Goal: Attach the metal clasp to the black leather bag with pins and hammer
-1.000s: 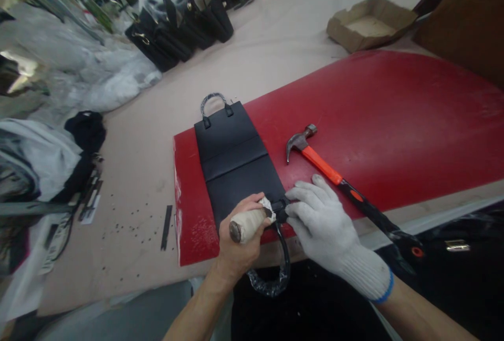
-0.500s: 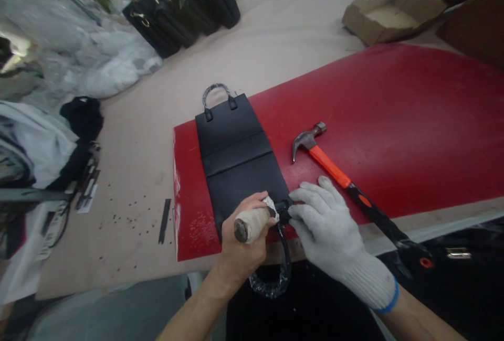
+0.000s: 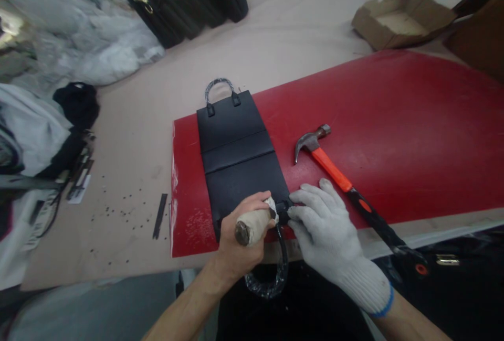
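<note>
My bare left hand is wrapped round a hand tool with a thick, pale, tape-bound handle. Its dark butt end points up toward me, and its working end is hidden. My right hand, in a white knit glove with a blue cuff edge, pinches a black strap tab at the near end of the black bag panel. Below my hands hangs a plastic-wrapped handle loop. A second wrapped handle stands at the panel's far end.
A claw hammer with an orange and black grip lies right of the panel on the red mat. Several black bags stand at the back left. A torn cardboard tray sits at the back right. A dark strip lies left.
The view has shifted slightly. Both hands keep nearly the same place against the panel, and the tool stays in my left hand.
</note>
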Demonstrator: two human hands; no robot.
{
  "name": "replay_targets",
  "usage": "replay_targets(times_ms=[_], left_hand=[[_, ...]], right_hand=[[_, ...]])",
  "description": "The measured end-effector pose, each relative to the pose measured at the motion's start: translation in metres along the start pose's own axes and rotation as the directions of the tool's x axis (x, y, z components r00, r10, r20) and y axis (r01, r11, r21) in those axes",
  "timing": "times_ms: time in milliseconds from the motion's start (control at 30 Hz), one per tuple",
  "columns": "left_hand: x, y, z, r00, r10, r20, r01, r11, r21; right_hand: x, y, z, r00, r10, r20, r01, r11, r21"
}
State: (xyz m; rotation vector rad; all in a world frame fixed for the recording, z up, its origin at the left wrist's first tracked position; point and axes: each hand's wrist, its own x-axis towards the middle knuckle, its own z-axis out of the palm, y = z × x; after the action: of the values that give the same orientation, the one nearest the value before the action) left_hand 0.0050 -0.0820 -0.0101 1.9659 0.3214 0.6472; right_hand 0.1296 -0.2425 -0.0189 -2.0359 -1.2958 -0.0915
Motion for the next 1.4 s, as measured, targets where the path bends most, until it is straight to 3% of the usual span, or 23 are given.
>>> replay_targets(times_ms=[233, 400, 800, 1133, 1400], left_hand=[[0.020, -0.002, -0.007, 0.994, -0.067, 0.087, 0.070, 0.997, -0.029], [0.012, 0.002, -0.002, 1.000, -0.023, 0.008, 0.023, 0.999, 0.036], [-0.007, 0.005, 0.012, 0.990, -0.038, -0.136, 0.055, 0.991, 0.124], [0.004, 0.004, 0.003, 1.000, -0.013, -0.018, 0.014, 0.997, 0.076], [0.012, 0.005, 0.000, 1.000, 0.001, 0.018, -0.002, 0.999, 0.045]], right_hand=[[-0.001, -0.001, 0.000, 1.000, 0.017, 0.006, -0.017, 1.000, 0.006], [-0.001, -0.001, 0.000, 1.000, 0.012, 0.002, -0.012, 1.000, 0.001], [-0.001, 0.000, 0.000, 1.000, 0.022, 0.014, -0.022, 1.000, 0.010], [-0.003, 0.001, 0.002, 1.000, 0.009, -0.003, -0.009, 1.000, -0.008], [-0.002, 0.000, 0.001, 1.000, 0.010, 0.002, -0.010, 1.000, -0.004]])
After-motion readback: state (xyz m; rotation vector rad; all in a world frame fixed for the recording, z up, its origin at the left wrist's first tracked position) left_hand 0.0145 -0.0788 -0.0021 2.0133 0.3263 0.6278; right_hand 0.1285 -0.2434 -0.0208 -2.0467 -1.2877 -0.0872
